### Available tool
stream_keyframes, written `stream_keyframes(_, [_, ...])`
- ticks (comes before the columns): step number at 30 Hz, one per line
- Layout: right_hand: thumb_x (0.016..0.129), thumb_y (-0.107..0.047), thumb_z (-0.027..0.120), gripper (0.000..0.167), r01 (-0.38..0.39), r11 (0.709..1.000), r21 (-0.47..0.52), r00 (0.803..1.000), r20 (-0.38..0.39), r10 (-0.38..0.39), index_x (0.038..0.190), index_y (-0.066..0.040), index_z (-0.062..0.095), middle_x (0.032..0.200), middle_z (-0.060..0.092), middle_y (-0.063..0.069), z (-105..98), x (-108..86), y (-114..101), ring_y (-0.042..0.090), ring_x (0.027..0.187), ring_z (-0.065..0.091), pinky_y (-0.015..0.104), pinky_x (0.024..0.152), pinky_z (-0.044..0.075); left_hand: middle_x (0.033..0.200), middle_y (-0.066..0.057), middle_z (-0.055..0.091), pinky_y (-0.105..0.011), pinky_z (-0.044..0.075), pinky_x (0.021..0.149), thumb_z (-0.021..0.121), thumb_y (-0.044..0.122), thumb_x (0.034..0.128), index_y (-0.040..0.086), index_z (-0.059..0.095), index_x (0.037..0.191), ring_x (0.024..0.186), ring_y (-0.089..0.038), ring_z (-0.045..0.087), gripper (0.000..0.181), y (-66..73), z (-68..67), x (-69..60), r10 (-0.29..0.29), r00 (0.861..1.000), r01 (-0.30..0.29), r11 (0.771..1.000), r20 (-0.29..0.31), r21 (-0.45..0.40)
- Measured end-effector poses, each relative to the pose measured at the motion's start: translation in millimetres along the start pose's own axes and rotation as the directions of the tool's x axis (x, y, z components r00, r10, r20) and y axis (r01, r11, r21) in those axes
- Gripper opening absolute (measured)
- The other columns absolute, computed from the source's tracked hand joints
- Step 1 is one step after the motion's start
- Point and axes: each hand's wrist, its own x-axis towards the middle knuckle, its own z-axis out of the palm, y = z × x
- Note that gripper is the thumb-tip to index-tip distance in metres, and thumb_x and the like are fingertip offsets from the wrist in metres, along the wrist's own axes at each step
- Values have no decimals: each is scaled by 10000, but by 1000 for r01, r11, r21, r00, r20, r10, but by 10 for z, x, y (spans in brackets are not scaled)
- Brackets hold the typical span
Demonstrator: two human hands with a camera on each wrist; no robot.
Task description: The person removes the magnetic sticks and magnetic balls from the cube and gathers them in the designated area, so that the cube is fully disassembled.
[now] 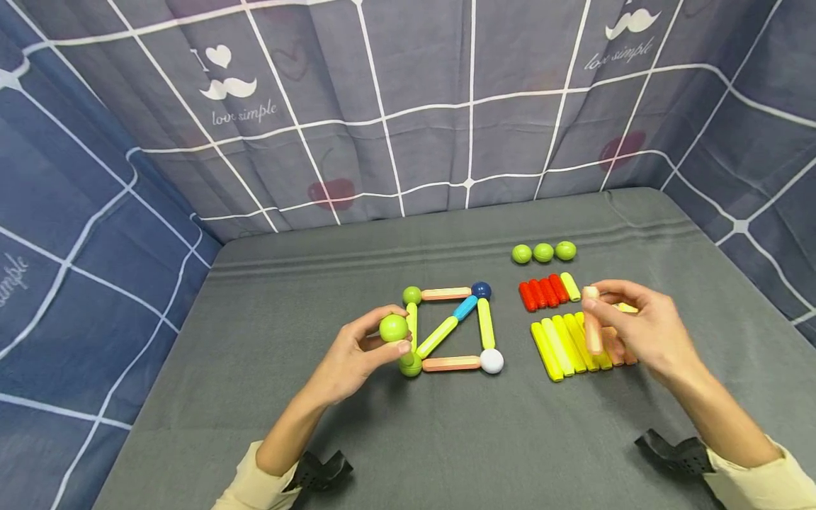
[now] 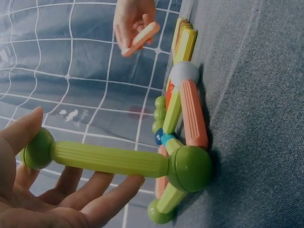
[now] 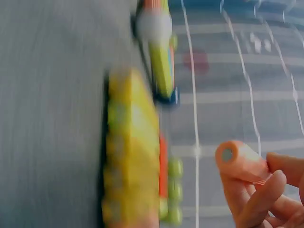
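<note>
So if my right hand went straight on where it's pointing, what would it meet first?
Probably the short yellow-green building rod beside the red rods, though your right hand looks raised, so it might pass over.

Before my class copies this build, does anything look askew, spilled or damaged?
Nothing stands out: the square frame lies flat, its corners joined, and the loose green balls and red rods lie in neat rows.

Pale cream sleeves sit beside curved black bands, both worn in pairs.
</note>
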Motion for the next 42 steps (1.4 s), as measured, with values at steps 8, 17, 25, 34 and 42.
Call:
stream_keyframes(8, [945,-227,693,247,-118,989,-86,993,-22,117,1178,-237,611,836,625,-191,-649,151,321,134,557,535,290,440,453,1084,-162,594,-337,539,831,697,49,909,92,602,1265,938,-420,642,372,-2,-18,15,11,1000,-11,1000,1,-26])
stream_keyframes(17, [954,-141,613,445,-135,912,-386,989,-103,102,1292,133,520,921,614,114,-851,278,503,83,583,510,283,450,466,1083,-160,594,-335,541,827,699,55,910,95,602,1273,938,-412,647,378,-6,-7,12,0,1000,0,1000,3,-27])
stream_keyframes(25, [932,-194,635,443,-140,794,-591,990,-85,111,1218,133,548,1097,590,361,-917,348,635,344,809,584,333,567,426,1102,-168,595,-342,545,821,702,69,910,93,597,1291,962,-412,649,397,1,-17,11,-12,1000,12,1000,-5,-25])
stream_keyframes(34, [908,-165,649,439,-98,783,-614,994,-25,105,1172,170,545,986,644,320,-936,358,731,228,716,548,292,529,419,1141,-264,595,-336,548,835,719,16,881,74,580,1331,990,-328,670,475,-21,-24,12,6,1000,-7,998,-10,-59])
stream_keyframes(42, [992,-254,561,478,-94,785,-612,993,0,119,1212,169,525,1059,582,378,-935,299,687,443,862,581,436,597,461,1184,-301,605,-341,547,862,696,-68,871,9,507,1395,1098,-467,606,562,-67,-37,15,1,1000,0,998,7,-61])
